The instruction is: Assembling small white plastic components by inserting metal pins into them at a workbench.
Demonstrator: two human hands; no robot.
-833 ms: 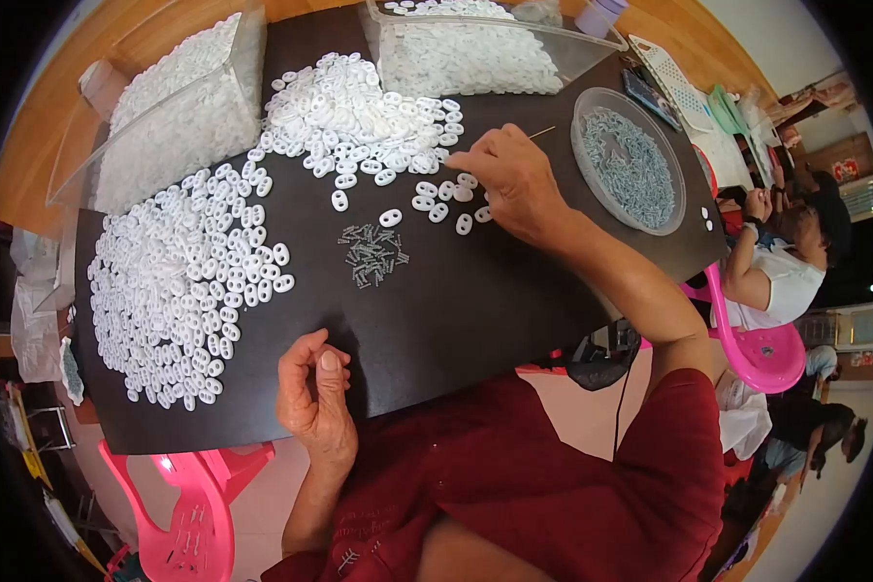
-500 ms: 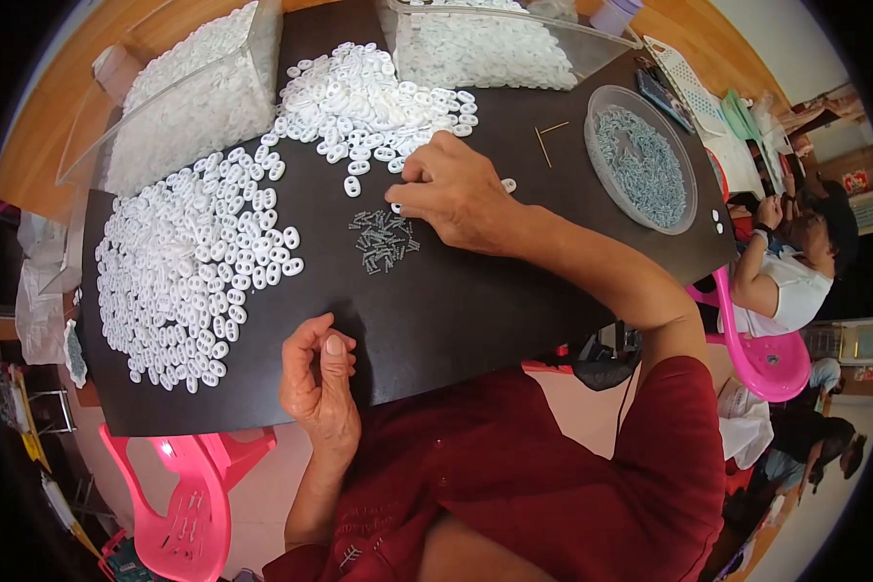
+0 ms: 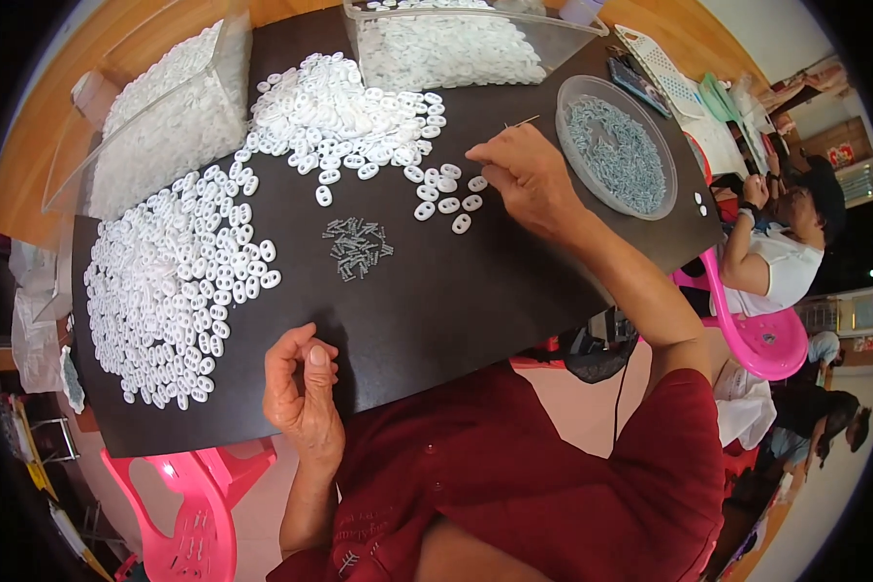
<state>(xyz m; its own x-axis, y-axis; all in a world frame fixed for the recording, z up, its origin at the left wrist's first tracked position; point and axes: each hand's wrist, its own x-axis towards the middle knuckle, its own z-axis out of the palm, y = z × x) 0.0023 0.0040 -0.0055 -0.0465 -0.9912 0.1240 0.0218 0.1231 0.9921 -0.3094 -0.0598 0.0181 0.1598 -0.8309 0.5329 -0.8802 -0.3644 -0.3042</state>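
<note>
Clock centre: the little screw heap [image 3: 357, 248] on the dark table [image 3: 436, 320], with twelve pointing away from me.
My right hand [image 3: 529, 179]: at two, fingers bent and drawn in; I can't make out whether anything sits beneath the tips.
My left hand [image 3: 304, 383]: at seven, near the table edge, half curled with the thumb up; I see nothing in it.
Loose white ovals [image 3: 448, 205]: a small scatter at two, just beside my right hand, at its eight.
White heaps: the far heap [image 3: 335, 112] at twelve, the big heap [image 3: 155, 291] at nine.
Screw tub [image 3: 592, 87]: at two, beyond my right hand.
Feel: I judge each oval light, stiff and smooth, a bit slippery, hardly fragile.
Hold: pinch its long rounded sides between thumb and forefinger, leaving both holes uncovered.
Screws: thin and likely hard; best picked up singly by the shank.
</note>
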